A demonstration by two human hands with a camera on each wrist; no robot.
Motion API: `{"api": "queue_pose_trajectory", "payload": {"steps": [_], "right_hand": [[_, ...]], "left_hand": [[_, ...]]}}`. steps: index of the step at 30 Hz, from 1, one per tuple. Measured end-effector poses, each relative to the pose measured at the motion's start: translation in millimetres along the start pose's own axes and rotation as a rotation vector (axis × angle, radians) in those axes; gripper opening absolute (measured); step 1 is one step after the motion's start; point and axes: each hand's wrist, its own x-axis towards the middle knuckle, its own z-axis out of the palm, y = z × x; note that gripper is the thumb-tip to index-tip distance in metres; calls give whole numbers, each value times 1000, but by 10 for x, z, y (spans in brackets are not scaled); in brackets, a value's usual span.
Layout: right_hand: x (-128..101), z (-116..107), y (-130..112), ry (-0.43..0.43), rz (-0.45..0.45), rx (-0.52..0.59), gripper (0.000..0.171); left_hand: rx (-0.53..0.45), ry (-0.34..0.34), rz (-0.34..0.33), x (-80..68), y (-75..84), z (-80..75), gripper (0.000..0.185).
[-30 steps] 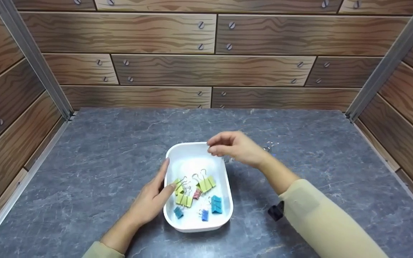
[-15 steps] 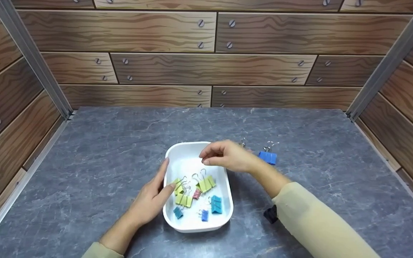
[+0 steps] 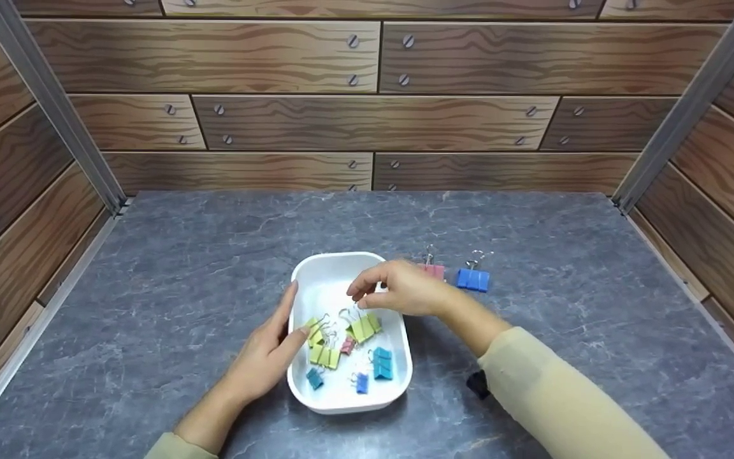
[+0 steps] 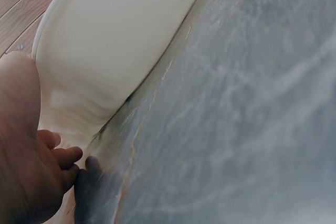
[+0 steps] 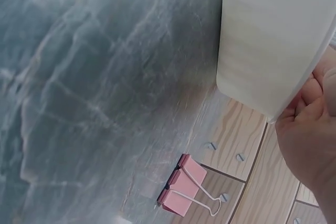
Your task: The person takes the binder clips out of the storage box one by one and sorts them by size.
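A white plastic tray (image 3: 346, 400) stands on the table, holding several binder clips. My left hand (image 3: 262, 360) grips its left side, thumb over the rim and fingers along the outer wall. My right hand (image 3: 408, 288) reaches in over the right rim, fingers bent and a gap between thumb and forefinger. Its fingertips are right at the wire handles of a large yellow-green binder clip (image 3: 364, 327). Around that clip lie a small red clip (image 3: 347, 346), another yellow-green clip (image 3: 324, 357), a teal clip (image 3: 382, 363) and a small blue clip (image 3: 362, 383).
Beyond the tray's right side, a pink binder clip (image 5: 184, 187) and a large blue binder clip (image 3: 473, 280) stand on the grey marbled table (image 3: 214, 255). A small black item (image 3: 478, 384) shows beside the right sleeve. Wood-patterned walls (image 3: 278, 121) enclose the back and sides.
My right hand has come down and left into the tray, to the yellow-green clip's handles. The blue and pink clips behind it have come into sight. My left hand stays on the tray.
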Motion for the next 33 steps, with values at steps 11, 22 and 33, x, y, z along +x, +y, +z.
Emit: {"api": "queue_pose_trajectory", "payload": {"steps": [11,22,33], "right_hand": [[51,143,16,-53,-69,-184,22],[55,162,25,-23,-70,-194,19],[42,210,18,84,0,-31,5]], "left_hand": [[-8,-16,-12,7,-15,14,74],[-4,-8,3,0,-18,-2,73],[-11,-10,-6,3,-9,-3,73]]}}
